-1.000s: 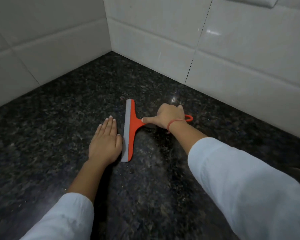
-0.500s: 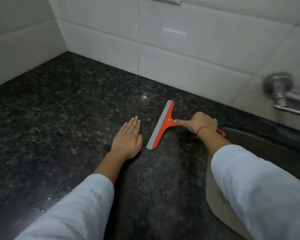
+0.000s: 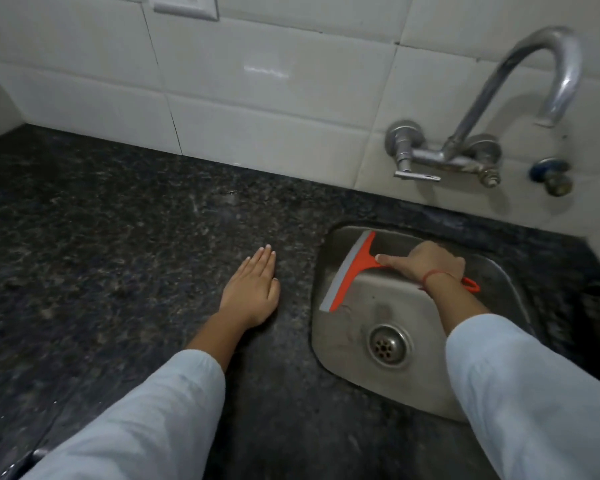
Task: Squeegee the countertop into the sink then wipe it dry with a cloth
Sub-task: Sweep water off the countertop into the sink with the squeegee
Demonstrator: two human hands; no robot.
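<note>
1. Orange plastic forms the body of the squeegee (image 3: 355, 268), which has a grey rubber blade along its left edge and an orange loop at the tail of its handle.
2. The right hand (image 3: 426, 263) is clenched round the squeegee handle, index finger stretched along it toward the blade.
3. The squeegee is held over the left part of the steel sink (image 3: 329, 344), blade running along the sink's left wall; whether the blade touches the metal cannot be told.
4. The left hand (image 3: 252, 289) lies flat and released on the black speckled granite worktop (image 3: 118, 254), palm down, fingers together, just left of the sink rim and holding nothing.
5. A round drain (image 3: 388, 346) sits in the sink floor, below the squeegee.
6. A chrome wall tap (image 3: 482, 133) with a curved spout is mounted on the white tiled wall (image 3: 257, 98) above the sink.
7. Pale sleeves cover both forearms; a red thread circles the right wrist.
</note>
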